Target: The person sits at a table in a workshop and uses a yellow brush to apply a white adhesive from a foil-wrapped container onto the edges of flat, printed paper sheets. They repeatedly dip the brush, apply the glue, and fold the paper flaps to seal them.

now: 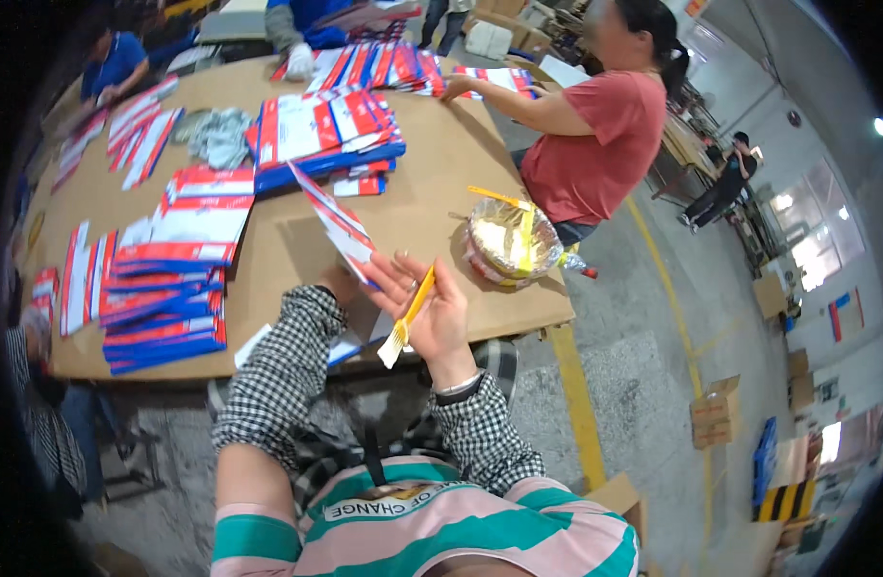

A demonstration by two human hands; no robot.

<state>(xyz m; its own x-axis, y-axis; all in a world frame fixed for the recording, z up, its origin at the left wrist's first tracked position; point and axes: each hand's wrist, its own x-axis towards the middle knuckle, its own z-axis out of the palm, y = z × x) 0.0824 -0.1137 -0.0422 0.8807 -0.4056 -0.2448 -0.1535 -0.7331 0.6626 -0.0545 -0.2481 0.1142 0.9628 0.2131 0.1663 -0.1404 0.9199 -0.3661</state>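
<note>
On the table's near edge: right hand (pixel 432 313) closed around a yellow brush (pixel 410 314), bristles at 7 o'clock.
Left hand (pixel 338 282): pinching an envelope (pixel 336 223) — tilted toward 11 o'clock.
Bowl (pixel 512 242): 2 o'clock of brush — pale glue inside, yellow stick across.

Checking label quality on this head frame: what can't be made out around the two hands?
- Left hand: mostly hidden behind the red-white-blue envelope it holds.
- Yellow brush: its top half is covered by right hand fingers.
- Bowl: contents blurred under plastic wrap.
- Table: left end bends into the dark fisheye rim.
</note>
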